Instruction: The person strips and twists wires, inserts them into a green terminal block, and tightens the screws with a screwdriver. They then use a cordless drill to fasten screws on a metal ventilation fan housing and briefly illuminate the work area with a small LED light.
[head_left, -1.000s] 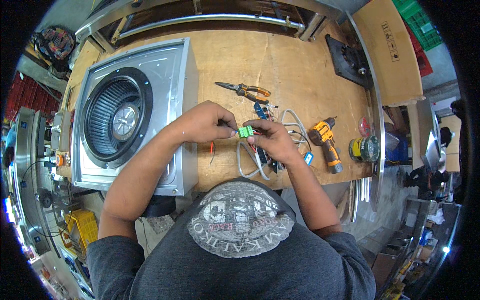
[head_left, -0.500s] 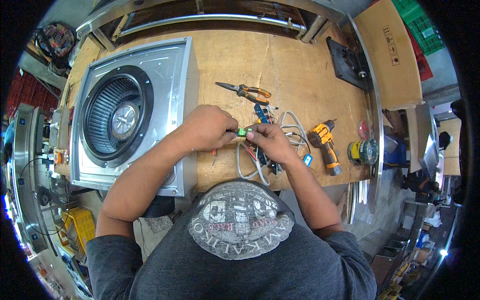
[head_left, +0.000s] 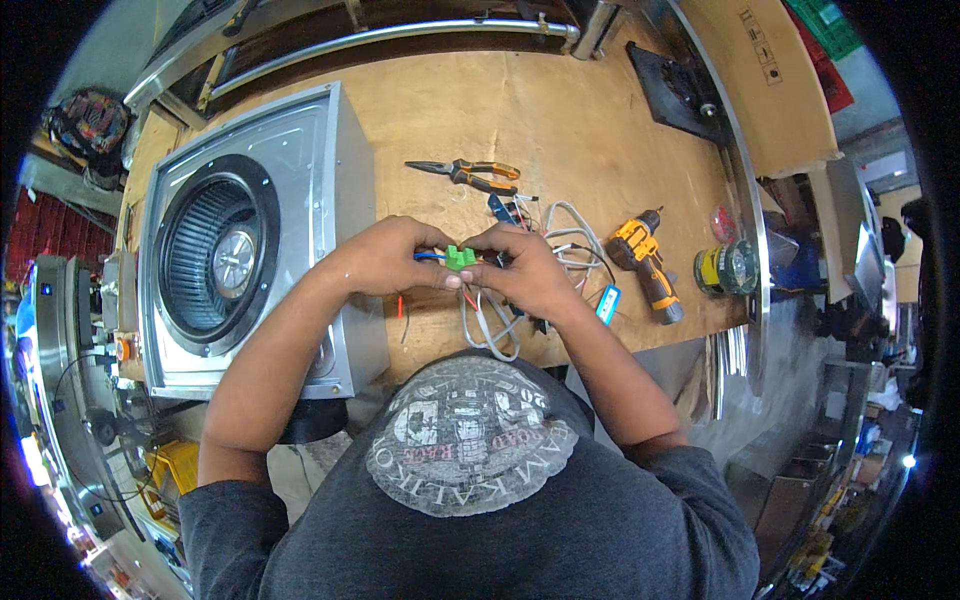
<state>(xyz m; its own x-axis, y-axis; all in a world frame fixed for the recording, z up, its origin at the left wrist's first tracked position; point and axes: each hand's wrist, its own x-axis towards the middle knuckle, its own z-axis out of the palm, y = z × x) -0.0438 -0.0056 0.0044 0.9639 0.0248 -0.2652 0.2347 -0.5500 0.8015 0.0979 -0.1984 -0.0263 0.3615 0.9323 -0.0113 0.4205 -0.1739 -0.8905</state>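
A small green terminal connector (head_left: 459, 258) sits between my two hands above the bench. My left hand (head_left: 392, 256) is closed in a pinch at its left side, beside a short blue wire (head_left: 429, 256). From the right, my right hand (head_left: 528, 272) pinches the same connector, with the thumb along its lower edge. Dark wire ends show by the right fingers, partly covered. Below the hands, grey cable (head_left: 492, 338) and a red wire (head_left: 470, 297) lie in loops. Long-nose pliers (head_left: 470, 174) with orange and black handles rest beyond the hands.
A metal blower housing (head_left: 330, 190) with a round fan (head_left: 222, 255) stands at the left. On the right are a yellow cordless drill (head_left: 645, 262), a blue tool (head_left: 606, 304) and a green jar (head_left: 738, 268). A black plate (head_left: 672, 95) lies at the far right.
The green connector has shifted slightly left and turned, showing more of itself. My hands have drawn closer around it, and a blue wire now shows by the left fingers. The view has shifted slightly.
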